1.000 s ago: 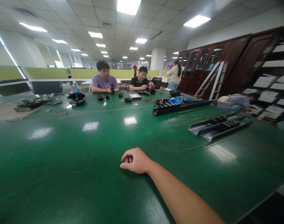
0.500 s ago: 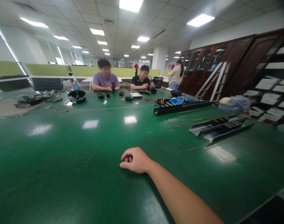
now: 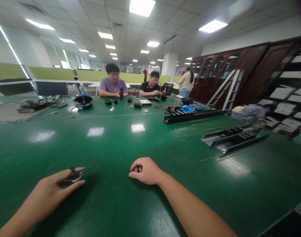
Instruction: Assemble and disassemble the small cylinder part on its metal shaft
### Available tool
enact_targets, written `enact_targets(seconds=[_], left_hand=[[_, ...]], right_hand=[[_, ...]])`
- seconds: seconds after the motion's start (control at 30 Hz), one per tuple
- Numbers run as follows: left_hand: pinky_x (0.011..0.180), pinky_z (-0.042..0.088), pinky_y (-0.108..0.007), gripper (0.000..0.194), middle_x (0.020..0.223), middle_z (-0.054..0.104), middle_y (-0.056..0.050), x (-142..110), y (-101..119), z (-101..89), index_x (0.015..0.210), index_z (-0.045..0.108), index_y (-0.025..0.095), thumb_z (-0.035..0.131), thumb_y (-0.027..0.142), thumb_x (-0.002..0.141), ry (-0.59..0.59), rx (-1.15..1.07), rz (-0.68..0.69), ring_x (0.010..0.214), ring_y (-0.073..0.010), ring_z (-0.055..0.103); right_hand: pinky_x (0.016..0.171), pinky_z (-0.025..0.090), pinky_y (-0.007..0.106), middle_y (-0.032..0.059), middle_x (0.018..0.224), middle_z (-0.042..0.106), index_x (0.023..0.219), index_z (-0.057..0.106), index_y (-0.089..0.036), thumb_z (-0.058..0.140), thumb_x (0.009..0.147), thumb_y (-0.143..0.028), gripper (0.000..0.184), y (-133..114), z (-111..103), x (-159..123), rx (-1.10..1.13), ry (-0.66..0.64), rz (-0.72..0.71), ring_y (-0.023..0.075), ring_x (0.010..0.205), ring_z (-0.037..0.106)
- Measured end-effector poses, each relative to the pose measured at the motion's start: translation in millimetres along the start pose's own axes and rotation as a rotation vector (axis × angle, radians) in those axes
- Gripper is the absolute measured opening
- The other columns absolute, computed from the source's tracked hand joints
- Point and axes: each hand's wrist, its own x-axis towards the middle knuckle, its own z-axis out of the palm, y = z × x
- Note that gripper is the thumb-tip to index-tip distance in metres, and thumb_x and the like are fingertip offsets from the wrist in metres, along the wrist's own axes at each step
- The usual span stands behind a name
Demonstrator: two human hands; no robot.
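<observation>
My left hand [image 3: 50,189] is at the lower left above the green table [image 3: 103,210]. Between its thumb and fingers it grips a small dark piece with a pale curved band [image 3: 76,176]; its exact kind is unclear, as the fingers cover part of it. On the tabletop near the middle rests my right hand [image 3: 145,171], fingers loosely curled in with the thumb close to them. Nothing shows inside that curl.
Black metal channels [image 3: 235,141] and thin rods [image 3: 190,135] lie to the right, with a longer channel [image 3: 195,115] behind them. A black headset-like ring [image 3: 83,102] and small black boxes [image 3: 137,105] sit farther back. Two people sit across the table; a stepladder [image 3: 226,89] stands beyond.
My left hand has come into view from the lower left with the small dark piece in it. My right hand stays curled in place. The view has shifted slightly.
</observation>
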Motion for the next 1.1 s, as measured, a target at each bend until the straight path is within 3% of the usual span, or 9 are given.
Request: enact_targets(seconds=[0.07, 0.2, 0.3, 0.4, 0.53, 0.77, 0.93, 1.1], left_hand=[[0.093, 0.054, -0.041, 0.046, 0.108, 0.073, 0.0, 18, 27, 27.6, 0.108, 0.07, 0.027, 0.069, 0.057, 0.073, -0.15, -0.03, 0.083, 0.098, -0.0264, 0.069], [0.09, 0.054, -0.033, 0.055, 0.105, 0.073, -0.002, 36, 77, 82.4, 0.128, 0.054, 0.023, 0.068, 0.036, 0.077, -0.177, -0.168, 0.169, 0.095, -0.0212, 0.069], [0.086, 0.053, -0.029, 0.034, 0.101, 0.073, 0.0, 32, 84, 101.5, 0.112, 0.061, 0.024, 0.066, 0.03, 0.079, -0.202, -0.201, 0.227, 0.095, -0.0192, 0.068], [0.081, 0.052, -0.028, 0.018, 0.096, 0.072, 0.001, 23, 73, 100.9, 0.099, 0.066, 0.025, 0.064, 0.031, 0.082, -0.216, -0.134, 0.257, 0.09, -0.0183, 0.067], [0.083, 0.05, -0.029, 0.022, 0.097, 0.07, 0.001, 22, 61, 95.3, 0.101, 0.066, 0.026, 0.068, 0.031, 0.08, -0.171, -0.084, 0.289, 0.091, -0.0181, 0.066], [0.08, 0.05, -0.031, 0.023, 0.095, 0.069, -0.001, 26, 63, 101.7, 0.102, 0.066, 0.024, 0.068, 0.031, 0.08, -0.165, -0.089, 0.35, 0.088, -0.0187, 0.065], [0.088, 0.051, -0.032, 0.026, 0.104, 0.07, -0.001, 24, 68, 102.0, 0.108, 0.063, 0.026, 0.065, 0.03, 0.082, -0.242, -0.177, 0.296, 0.097, -0.0197, 0.066], [0.1, 0.049, -0.034, 0.028, 0.12, 0.067, -0.003, 26, 66, 103.6, 0.11, 0.058, 0.025, 0.064, 0.03, 0.083, -0.243, -0.299, 0.248, 0.111, -0.0199, 0.063]], right_hand=[[0.055, 0.039, 0.02, -0.0011, 0.072, 0.065, 0.084, 0.072, -0.019, 0.071, 0.078, -0.036, 0.019, 0, 0, 0, -0.009, 0.004, -0.004, 0.0093, 0.059, 0.053], [0.055, 0.038, 0.02, -0.0019, 0.069, 0.063, 0.084, 0.072, -0.019, 0.071, 0.078, -0.034, 0.017, -1, 1, 1, -0.023, 0.014, 0.003, 0.0094, 0.058, 0.053], [0.054, 0.037, 0.02, -0.0027, 0.067, 0.062, 0.084, 0.071, -0.018, 0.07, 0.078, -0.032, 0.014, -2, 2, 1, -0.021, 0.012, 0.023, 0.0091, 0.057, 0.052], [0.054, 0.036, 0.02, -0.0037, 0.066, 0.061, 0.087, 0.07, -0.019, 0.071, 0.077, -0.028, 0.013, -2, 2, 1, -0.037, 0.019, 0.015, 0.0092, 0.057, 0.051], [0.056, 0.036, 0.021, -0.0046, 0.067, 0.062, 0.098, 0.068, -0.021, 0.073, 0.074, -0.026, 0.025, -3, 1, 0, -0.017, 0.025, 0.021, 0.0098, 0.058, 0.053], [0.057, 0.04, 0.021, -0.0044, 0.076, 0.064, 0.11, 0.062, -0.024, 0.074, 0.071, -0.023, 0.041, -9, 4, -1, 0.039, 0.053, 0.027, 0.01, 0.057, 0.055], [0.057, 0.041, 0.021, -0.0043, 0.077, 0.063, 0.109, 0.062, -0.024, 0.072, 0.071, -0.021, 0.039, -14, 6, -3, 0.062, 0.024, 0.001, 0.0098, 0.057, 0.056], [0.057, 0.041, 0.021, -0.0036, 0.078, 0.065, 0.108, 0.062, -0.023, 0.073, 0.072, -0.023, 0.038, -16, 6, -3, 0.066, -0.003, 0.021, 0.01, 0.058, 0.057]])
